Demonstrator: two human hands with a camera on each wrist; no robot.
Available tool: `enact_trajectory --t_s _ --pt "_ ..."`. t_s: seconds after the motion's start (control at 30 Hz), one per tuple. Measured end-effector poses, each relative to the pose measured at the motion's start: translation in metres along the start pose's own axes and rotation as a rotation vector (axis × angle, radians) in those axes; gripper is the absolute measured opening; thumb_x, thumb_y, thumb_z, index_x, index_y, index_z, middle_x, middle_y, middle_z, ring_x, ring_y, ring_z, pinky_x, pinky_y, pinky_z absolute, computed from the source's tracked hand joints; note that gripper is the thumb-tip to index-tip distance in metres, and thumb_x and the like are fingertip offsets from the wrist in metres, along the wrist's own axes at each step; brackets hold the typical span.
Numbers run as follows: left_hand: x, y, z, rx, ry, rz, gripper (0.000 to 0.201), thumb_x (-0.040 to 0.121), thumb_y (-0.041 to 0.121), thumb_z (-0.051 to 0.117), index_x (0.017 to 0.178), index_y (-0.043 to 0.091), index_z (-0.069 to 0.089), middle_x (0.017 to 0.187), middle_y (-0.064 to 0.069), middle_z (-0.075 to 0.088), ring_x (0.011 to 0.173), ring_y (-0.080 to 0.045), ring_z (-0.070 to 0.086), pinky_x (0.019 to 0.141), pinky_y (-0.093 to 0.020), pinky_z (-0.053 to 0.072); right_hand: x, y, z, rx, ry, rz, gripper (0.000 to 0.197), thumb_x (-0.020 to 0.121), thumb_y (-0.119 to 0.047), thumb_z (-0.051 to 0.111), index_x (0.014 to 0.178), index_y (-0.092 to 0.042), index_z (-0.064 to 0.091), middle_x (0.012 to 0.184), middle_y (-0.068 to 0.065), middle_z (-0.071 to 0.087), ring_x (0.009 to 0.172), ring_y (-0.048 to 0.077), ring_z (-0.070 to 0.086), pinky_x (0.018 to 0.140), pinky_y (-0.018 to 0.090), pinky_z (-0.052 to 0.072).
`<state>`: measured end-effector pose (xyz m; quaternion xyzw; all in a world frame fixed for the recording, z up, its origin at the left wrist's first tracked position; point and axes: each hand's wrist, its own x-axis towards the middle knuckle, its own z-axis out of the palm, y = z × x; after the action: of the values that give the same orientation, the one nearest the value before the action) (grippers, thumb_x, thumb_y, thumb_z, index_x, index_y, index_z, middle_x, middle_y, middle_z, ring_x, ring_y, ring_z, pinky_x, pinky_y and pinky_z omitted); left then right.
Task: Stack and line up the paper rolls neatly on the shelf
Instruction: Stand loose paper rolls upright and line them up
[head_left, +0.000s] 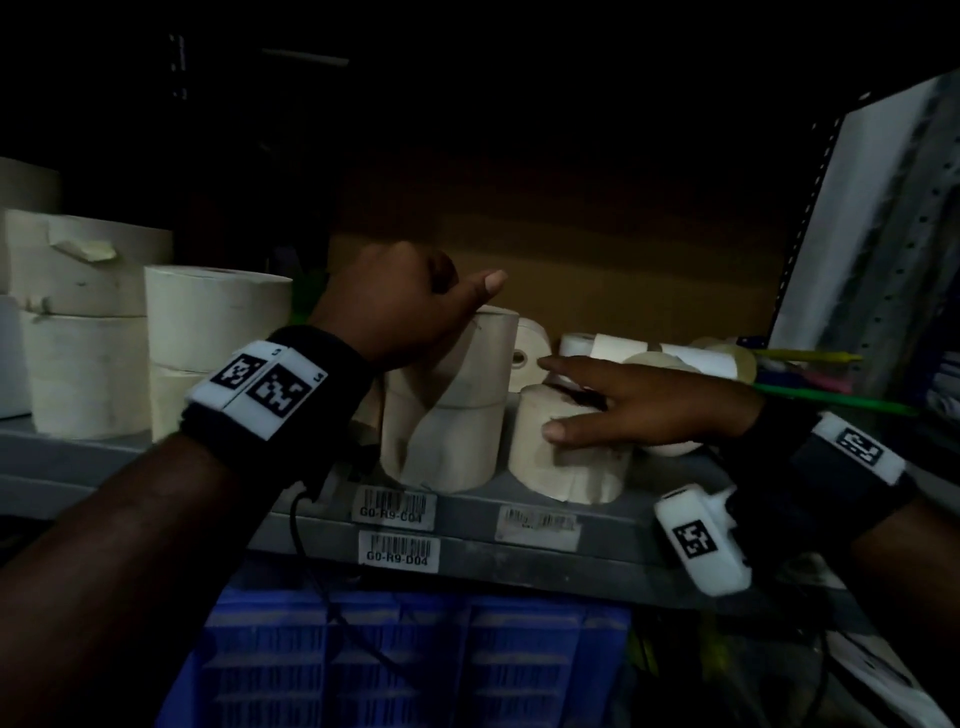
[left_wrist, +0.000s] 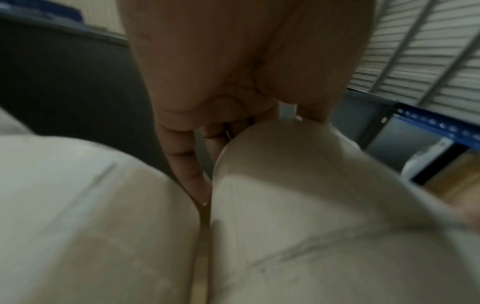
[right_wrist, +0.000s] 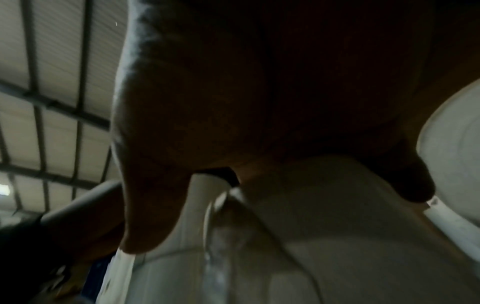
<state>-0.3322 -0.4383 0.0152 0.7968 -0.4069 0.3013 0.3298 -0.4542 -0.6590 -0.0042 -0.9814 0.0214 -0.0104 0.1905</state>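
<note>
the left hand (head_left: 400, 306) sits on top of a two-high stack of paper rolls (head_left: 447, 400) at the front of the grey shelf (head_left: 545, 561), fingers curled over the upper roll's far side and out of sight from the head camera, thumb pointing right. its wrist view shows fingers (left_wrist: 187, 164) down between this stack and a neighbouring roll (left_wrist: 91, 216). the right hand (head_left: 639, 405) lies flat with straight fingers on a single upright roll (head_left: 566, 457) just beside the stack — not gripping it. its wrist view is dark and blurred. smaller rolls (head_left: 613, 345) lie behind, partly hidden; larger rolls (head_left: 208, 322) stand left. the shelf's back is too dark to read.
</note>
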Motion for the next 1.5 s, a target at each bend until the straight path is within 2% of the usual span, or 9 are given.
enact_trajectory --t_s 0.13,0.23,0.3,0.47,0.63,0.77,0.93,1.27,1.5 --pt "-0.008 -0.026 -0.017 -0.287 0.031 -0.109 0.063 0.084 0.071 0.048 0.086 0.013 0.074 0.079 -0.006 0.073 0.078 -0.016 0.07 0.076 -0.042 0.057 -0.007 0.015 0.012 -0.006 0.097 -0.028 0.112 0.058 -0.084 0.069 0.153 -0.041 0.027 0.151 -0.023 0.036 0.132 -0.002 0.042 0.102 0.012 0.037" --pt "-0.023 -0.044 -0.03 -0.281 0.179 -0.111 0.04 0.092 0.053 0.053 0.095 0.018 0.073 0.088 0.002 0.074 0.079 0.008 0.065 0.067 -0.015 0.054 -0.003 0.026 0.03 -0.147 0.226 -0.057 0.106 0.056 -0.09 0.063 0.148 -0.045 0.035 0.142 -0.023 0.045 0.125 -0.002 0.047 0.107 0.027 0.041" --pt "-0.031 -0.052 -0.038 -0.198 0.192 -0.1 0.032 0.095 0.045 0.053 0.1 0.02 0.072 0.089 0.007 0.071 0.076 0.013 0.06 0.063 -0.009 0.046 -0.001 0.025 0.033 -0.096 0.257 -0.058 0.1 0.057 -0.087 0.064 0.145 -0.046 0.038 0.139 -0.023 0.048 0.122 -0.004 0.048 0.105 0.026 0.042" --pt "-0.047 -0.063 -0.043 0.078 -0.018 -0.058 0.028 0.098 0.039 0.05 0.107 0.024 0.071 0.094 0.004 0.07 0.086 -0.009 0.062 0.066 -0.017 0.041 -0.002 0.014 0.016 0.011 0.088 -0.019 0.118 0.045 -0.088 0.067 0.148 -0.039 0.034 0.138 -0.02 0.049 0.119 -0.004 0.051 0.099 0.016 0.042" --pt "-0.052 -0.07 -0.042 0.244 -0.272 -0.053 0.035 0.097 0.034 0.052 0.131 0.03 0.059 0.13 0.0 0.063 0.116 -0.019 0.059 0.09 -0.023 0.04 0.018 0.013 0.022 -0.206 0.148 0.024 0.118 0.045 -0.092 0.064 0.148 -0.045 0.032 0.139 -0.013 0.051 0.119 0.008 0.055 0.101 0.034 0.049" --pt "-0.055 -0.072 -0.044 0.202 -0.262 -0.053 0.037 0.094 0.032 0.058 0.131 0.028 0.059 0.128 0.0 0.064 0.113 -0.016 0.06 0.087 -0.02 0.039 0.008 0.017 0.018 -0.026 0.174 -0.022 0.104 0.055 -0.06 0.088 0.145 -0.038 0.04 0.137 -0.018 0.052 0.119 0.0 0.053 0.102 0.024 0.046" --pt "-0.064 -0.076 -0.039 0.039 -0.138 -0.079 0.035 0.088 0.028 0.068 0.123 0.025 0.066 0.118 0.001 0.07 0.104 -0.012 0.064 0.082 -0.018 0.04 -0.005 0.019 0.01 0.066 0.283 -0.058 0.095 0.043 -0.066 0.089 0.127 -0.05 0.048 0.127 -0.023 0.058 0.111 -0.007 0.058 0.092 0.015 0.048" --pt "-0.066 -0.076 -0.038 0.006 -0.132 -0.089 0.035 0.088 0.026 0.069 0.122 0.022 0.066 0.118 0.0 0.069 0.106 -0.015 0.064 0.088 -0.027 0.048 -0.026 -0.045 -0.067 0.073 0.475 -0.126 0.08 0.047 -0.042 0.084 0.122 -0.037 0.057 0.118 -0.008 0.062 0.104 0.012 0.062 0.081 0.028 0.053" --pt "-0.069 -0.054 -0.03 -0.022 -0.013 -0.07 0.041 0.086 0.035 0.069 0.124 0.022 0.062 0.116 0.0 0.069 0.096 -0.008 0.062 0.079 -0.019 0.045 -0.002 -0.105 -0.104 0.097 0.548 -0.216 0.072 0.051 -0.049 0.081 0.119 -0.034 0.06 0.115 -0.004 0.064 0.1 0.017 0.065 0.083 0.04 0.059"
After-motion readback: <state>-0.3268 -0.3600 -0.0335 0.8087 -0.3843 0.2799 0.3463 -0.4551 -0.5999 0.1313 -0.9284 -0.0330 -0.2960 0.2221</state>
